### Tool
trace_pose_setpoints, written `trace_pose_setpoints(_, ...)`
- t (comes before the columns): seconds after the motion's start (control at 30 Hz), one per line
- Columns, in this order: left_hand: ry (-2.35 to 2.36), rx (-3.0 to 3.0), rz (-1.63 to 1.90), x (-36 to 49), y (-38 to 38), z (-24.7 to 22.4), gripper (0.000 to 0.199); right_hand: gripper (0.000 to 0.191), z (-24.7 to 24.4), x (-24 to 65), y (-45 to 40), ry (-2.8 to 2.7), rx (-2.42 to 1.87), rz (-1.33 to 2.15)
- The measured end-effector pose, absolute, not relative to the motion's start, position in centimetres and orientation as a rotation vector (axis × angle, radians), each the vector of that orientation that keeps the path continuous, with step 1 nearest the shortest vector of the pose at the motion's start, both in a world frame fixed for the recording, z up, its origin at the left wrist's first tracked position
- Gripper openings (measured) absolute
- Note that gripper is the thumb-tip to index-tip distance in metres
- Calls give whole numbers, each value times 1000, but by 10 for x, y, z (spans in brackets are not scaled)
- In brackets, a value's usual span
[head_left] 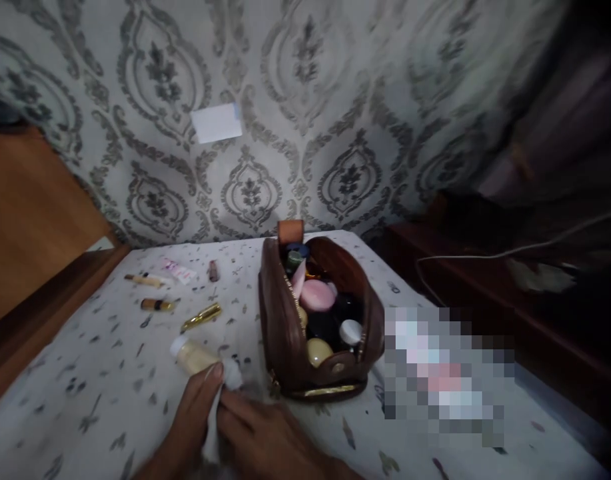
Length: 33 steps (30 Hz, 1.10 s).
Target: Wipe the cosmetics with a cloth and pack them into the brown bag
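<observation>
In front of me, my left hand (pixel 188 417) and my right hand (pixel 265 433) are close together at the lower middle. Between them is a white cloth (pixel 212 427), its lower part hanging toward me, and the fingers of both hands are closed on it. A cream bottle (pixel 198 355) with a white cap lies just beyond my left thumb; whether a finger grips it is hidden. Right of the hands stands an open brown bag (pixel 290 340) filled with jars and tubes, among them a pink round item (pixel 318 295) and a white-lidded one (pixel 351 332).
Several small cosmetics lie at the back left of the patterned sheet (pixel 110 360), including a gold tube (pixel 202 317) and a brown-capped vial (pixel 158 305). A blurred-out patch covers the right side. A wooden panel (pixel 35 200) borders the left.
</observation>
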State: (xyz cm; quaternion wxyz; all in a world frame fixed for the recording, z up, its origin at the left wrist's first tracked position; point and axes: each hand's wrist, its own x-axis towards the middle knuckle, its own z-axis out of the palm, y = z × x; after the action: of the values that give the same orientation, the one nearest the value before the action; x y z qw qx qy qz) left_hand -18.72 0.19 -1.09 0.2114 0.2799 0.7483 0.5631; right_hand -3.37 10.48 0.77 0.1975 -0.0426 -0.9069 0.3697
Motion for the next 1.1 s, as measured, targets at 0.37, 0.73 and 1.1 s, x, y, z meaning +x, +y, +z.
trace_pose_setpoints(0.37,1951,684,1784,-199,23,41,25,73,11,-61,85,-2572,-212,806)
trace_pose_setpoints(0.73,2285,988,1724,-264,25,50,13,45,-2,-70,99,-2274,-296,1034)
trace_pose_setpoints(1.1,2996,982,719,-435,47,80,34,37,3,-70,98,-2189,-301,1180)
